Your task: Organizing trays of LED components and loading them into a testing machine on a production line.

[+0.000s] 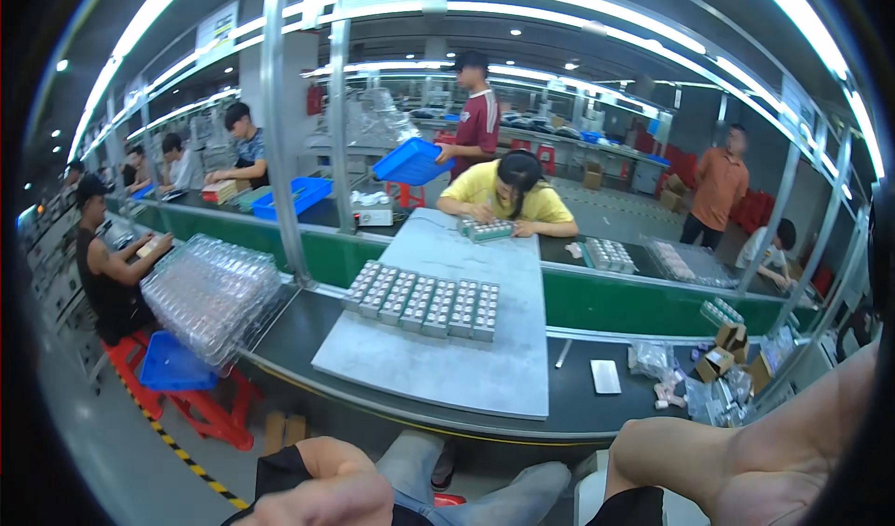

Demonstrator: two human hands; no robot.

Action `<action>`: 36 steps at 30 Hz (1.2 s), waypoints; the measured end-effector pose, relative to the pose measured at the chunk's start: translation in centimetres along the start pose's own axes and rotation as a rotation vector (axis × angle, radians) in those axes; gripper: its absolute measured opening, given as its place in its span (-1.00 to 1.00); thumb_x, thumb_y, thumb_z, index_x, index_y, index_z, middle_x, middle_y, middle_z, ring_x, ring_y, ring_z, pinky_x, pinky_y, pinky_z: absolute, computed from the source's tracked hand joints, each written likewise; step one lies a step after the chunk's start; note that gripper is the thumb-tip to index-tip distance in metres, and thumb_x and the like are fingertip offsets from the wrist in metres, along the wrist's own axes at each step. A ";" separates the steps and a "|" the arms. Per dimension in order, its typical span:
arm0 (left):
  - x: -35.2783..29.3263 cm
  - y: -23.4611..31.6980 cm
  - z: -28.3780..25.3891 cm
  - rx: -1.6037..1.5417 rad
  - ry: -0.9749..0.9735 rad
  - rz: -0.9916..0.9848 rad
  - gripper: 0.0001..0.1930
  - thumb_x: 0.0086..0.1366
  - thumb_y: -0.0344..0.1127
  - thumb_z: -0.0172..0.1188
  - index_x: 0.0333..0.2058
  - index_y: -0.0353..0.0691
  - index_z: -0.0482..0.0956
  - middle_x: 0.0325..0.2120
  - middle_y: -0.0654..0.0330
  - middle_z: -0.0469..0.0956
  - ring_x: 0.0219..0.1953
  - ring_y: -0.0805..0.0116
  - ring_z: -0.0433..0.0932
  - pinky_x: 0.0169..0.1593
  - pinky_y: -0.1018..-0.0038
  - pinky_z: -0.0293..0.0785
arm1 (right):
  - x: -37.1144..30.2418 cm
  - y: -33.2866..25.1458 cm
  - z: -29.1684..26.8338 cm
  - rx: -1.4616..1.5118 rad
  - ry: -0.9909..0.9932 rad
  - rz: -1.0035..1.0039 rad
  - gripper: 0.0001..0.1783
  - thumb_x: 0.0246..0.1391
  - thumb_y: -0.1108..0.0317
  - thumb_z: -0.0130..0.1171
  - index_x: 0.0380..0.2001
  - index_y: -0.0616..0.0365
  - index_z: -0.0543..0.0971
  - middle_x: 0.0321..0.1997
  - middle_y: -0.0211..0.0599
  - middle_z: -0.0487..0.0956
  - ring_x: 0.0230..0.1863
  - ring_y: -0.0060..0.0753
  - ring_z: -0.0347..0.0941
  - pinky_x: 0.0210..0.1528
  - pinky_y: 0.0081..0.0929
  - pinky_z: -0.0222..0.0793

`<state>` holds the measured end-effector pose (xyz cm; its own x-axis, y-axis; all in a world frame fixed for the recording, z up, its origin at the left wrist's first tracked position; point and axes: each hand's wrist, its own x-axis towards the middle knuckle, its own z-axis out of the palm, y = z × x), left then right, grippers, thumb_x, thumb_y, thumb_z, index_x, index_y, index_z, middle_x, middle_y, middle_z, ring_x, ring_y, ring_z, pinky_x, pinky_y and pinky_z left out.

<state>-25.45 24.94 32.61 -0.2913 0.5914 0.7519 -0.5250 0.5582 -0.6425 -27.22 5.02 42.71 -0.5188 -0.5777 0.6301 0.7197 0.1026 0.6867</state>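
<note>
At the lower edge, the bare skin of my left arm and hand (326,500) shows beyond a black sleeve, close to the camera; its fingers cannot be made out. On the right, my right arm and hand (792,451) bend up toward the picture's rim, and the fingertips are out of sight. Neither visibly touches anything on the bench. In front of me lies a large grey-white board (447,377). Rows of small whitish parts in grey-green holders (424,300) stand side by side on it.
Across the board a person in yellow (508,195) bends over a similar holder. Stacked clear plastic trays (213,293) overhang the bench at left, above a blue bin (177,363) on a red stool. A white card (605,377), plastic bags (653,358) and small cartons (716,363) lie at right.
</note>
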 end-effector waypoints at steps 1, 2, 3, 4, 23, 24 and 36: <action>0.5 1.6 -0.5 0.060 -0.015 -0.272 -0.82 0.46 -0.24 0.09 -0.30 -0.06 0.65 -0.28 0.30 0.58 -0.16 0.49 0.54 -0.08 0.50 0.36 | -1.0 0.5 0.2 0.020 0.016 0.024 -0.23 0.19 -0.15 0.01 0.37 0.01 0.27 0.36 -0.05 0.28 0.35 -0.10 0.11 0.26 -0.05 -0.10; 1.3 3.0 -0.4 0.122 -0.013 -0.553 -0.84 0.46 -0.22 0.11 -0.27 -0.05 0.65 -0.28 0.28 0.58 -0.19 0.44 0.54 -0.09 0.49 0.35 | -1.7 0.7 0.3 0.031 0.034 0.054 -0.23 0.19 -0.15 0.01 0.37 0.01 0.28 0.36 -0.06 0.28 0.35 -0.10 0.11 0.25 -0.06 -0.10; 1.3 2.1 0.5 0.101 0.074 -0.658 -0.81 0.50 -0.18 0.07 -0.22 -0.04 0.64 -0.31 0.21 0.58 -0.24 0.31 0.54 -0.11 0.46 0.38 | -2.4 1.1 0.4 0.046 0.051 0.083 -0.23 0.19 -0.15 0.01 0.37 0.01 0.28 0.36 -0.06 0.28 0.34 -0.10 0.11 0.25 -0.06 -0.10; 1.8 2.8 1.9 0.175 0.151 -0.832 -0.69 0.57 -0.12 -0.08 -0.22 -0.09 0.62 -0.35 0.14 0.57 -0.28 0.21 0.54 -0.10 0.39 0.43 | -3.0 1.5 0.5 0.062 0.066 0.110 -0.24 0.19 -0.15 0.01 0.37 0.00 0.28 0.36 -0.06 0.28 0.34 -0.10 0.11 0.25 -0.06 -0.10; 8.7 4.6 2.1 0.291 -0.332 -0.032 -0.72 0.51 -0.36 -0.03 -0.13 -0.22 0.72 -0.03 0.12 0.66 0.02 0.30 0.56 0.03 0.49 0.46 | -6.1 5.5 5.3 0.348 0.210 0.174 -0.30 0.21 -0.12 0.01 0.32 -0.01 0.32 0.31 -0.11 0.31 0.29 -0.14 0.12 0.21 -0.10 -0.07; 8.4 4.3 2.4 0.321 -0.348 -0.034 -0.72 0.51 -0.36 -0.03 -0.13 -0.22 0.72 -0.03 0.12 0.66 0.02 0.30 0.56 0.03 0.49 0.46 | -6.5 5.5 5.5 0.362 0.231 0.189 -0.30 0.21 -0.11 0.01 0.32 -0.01 0.32 0.31 -0.11 0.31 0.29 -0.14 0.12 0.21 -0.10 -0.07; 5.3 -2.0 1.3 -0.763 -0.089 -0.843 -0.79 0.50 -0.30 -0.01 -0.05 -0.24 0.54 -0.19 0.18 0.47 -0.20 0.31 0.52 -0.01 0.51 0.47 | -8.8 5.8 6.4 0.350 0.185 0.260 -0.34 0.22 -0.10 0.01 0.29 -0.02 0.34 0.29 -0.14 0.33 0.26 -0.17 0.13 0.19 -0.12 -0.06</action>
<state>-27.00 26.22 38.08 -0.1476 -0.1656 0.9751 0.0337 0.9845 0.1723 -21.42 15.87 43.51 -0.2284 -0.6280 0.7440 0.5997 0.5112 0.6156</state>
